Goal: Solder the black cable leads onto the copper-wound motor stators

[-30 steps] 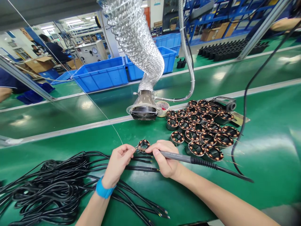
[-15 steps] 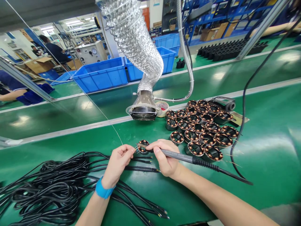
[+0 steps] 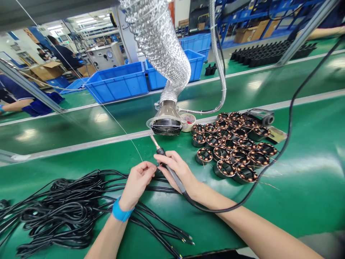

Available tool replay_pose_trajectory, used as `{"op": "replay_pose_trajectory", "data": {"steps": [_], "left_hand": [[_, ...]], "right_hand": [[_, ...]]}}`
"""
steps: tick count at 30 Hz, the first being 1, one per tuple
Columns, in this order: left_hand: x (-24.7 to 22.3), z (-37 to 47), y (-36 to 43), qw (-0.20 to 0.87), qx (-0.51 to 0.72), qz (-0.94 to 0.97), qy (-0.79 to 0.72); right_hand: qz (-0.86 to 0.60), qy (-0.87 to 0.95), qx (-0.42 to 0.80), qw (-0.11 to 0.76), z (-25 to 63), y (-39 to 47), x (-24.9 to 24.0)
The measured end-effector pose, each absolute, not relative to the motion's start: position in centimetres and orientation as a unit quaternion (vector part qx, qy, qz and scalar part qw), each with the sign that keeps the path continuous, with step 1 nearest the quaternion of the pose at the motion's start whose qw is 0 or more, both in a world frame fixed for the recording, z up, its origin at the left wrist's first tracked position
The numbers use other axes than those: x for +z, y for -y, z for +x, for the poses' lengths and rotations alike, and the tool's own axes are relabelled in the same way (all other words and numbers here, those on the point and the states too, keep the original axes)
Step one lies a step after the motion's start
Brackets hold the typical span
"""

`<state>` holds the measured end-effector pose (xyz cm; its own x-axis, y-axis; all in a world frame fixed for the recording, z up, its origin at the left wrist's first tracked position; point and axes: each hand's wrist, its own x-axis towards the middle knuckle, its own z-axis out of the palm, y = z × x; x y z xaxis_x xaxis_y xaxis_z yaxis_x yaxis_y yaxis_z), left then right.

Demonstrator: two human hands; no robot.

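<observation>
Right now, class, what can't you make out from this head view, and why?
- What the left hand pinches: head view, hidden by its fingers.
- Any lettering on the soldering iron: head view, blurred, partly behind the right hand.
- Reading on the dial gauge: head view, too small.
- Top of the foil duct: head view, cut off by the upper edge.
- Leftmost black cables: head view, cut off by the left edge.

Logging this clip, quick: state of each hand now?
Left hand: fingertips pinched together; anything between them is too small to tell.
Right hand: closed around the soldering iron.
</observation>
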<state>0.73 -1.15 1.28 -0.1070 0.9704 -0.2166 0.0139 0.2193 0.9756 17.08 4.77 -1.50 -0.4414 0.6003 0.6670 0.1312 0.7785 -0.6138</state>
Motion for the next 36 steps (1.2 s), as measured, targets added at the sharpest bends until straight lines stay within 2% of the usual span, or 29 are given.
{"op": "replay_pose_trajectory", "data": {"steps": [13, 17, 21, 25, 29, 36], "left_hand": [[2.0, 0.2, 1.3, 0.489, 0.433, 0.514, -0.556], [1.8, -0.1, 1.3, 0.529, 0.394, 0.498, -0.563], [1.3, -0.2, 1.1, 0.58, 0.408, 0.455, -0.538], [0.8, -0.2, 0.9, 0.587, 0.433, 0.428, -0.533], [0.5, -0.3, 0.7, 0.587, 0.458, 0.402, -0.533], [0.5, -0.4, 0.7, 0.577, 0.467, 0.391, -0.543]], "right_hand": [[-0.205, 0.828, 0.212, 0.477, 16.8, -4.3, -2.1], [-0.205, 0.829, 0.221, 0.471, 16.9, -4.2, -1.9], [-0.203, 0.832, 0.21, 0.472, 16.9, -4.0, -2.0], [-0.201, 0.848, 0.174, 0.458, 17.0, -3.8, -1.9], [-0.216, 0.838, 0.149, 0.479, 17.0, -3.7, -1.8], [-0.27, 0.773, 0.244, 0.52, 16.9, -4.2, -2.1]]}}
